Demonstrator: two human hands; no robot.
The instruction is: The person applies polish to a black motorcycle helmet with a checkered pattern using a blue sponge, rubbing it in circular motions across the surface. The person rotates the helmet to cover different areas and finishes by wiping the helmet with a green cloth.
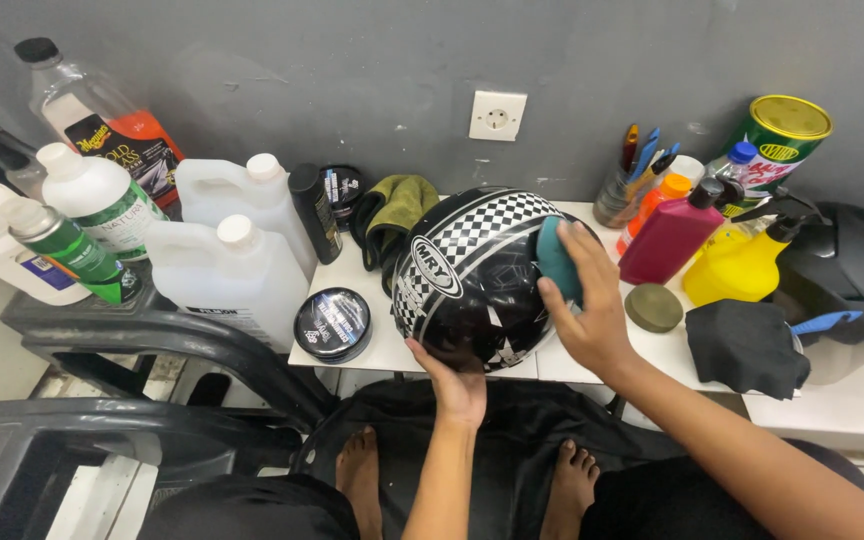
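Two hands are working a glossy black checkered helmet (472,275): left hand (457,385) cupping its underside, right hand (587,320) pressing a teal foam pad (555,258) against it.

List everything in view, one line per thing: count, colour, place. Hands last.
helmet: 1, black with white checks, table centre
pad: 1, teal, on helmet's right side
tin: 1, black, round, left of helmet
jugs: 2, white, table's left end
cloth: 1, black, right of helmet
spray bottle: 1, yellow, right rear
pink bottle: 1, right rear
socket: 1, white, wall
left hand: holds helmet's near edge
right hand: presses pad on helmet
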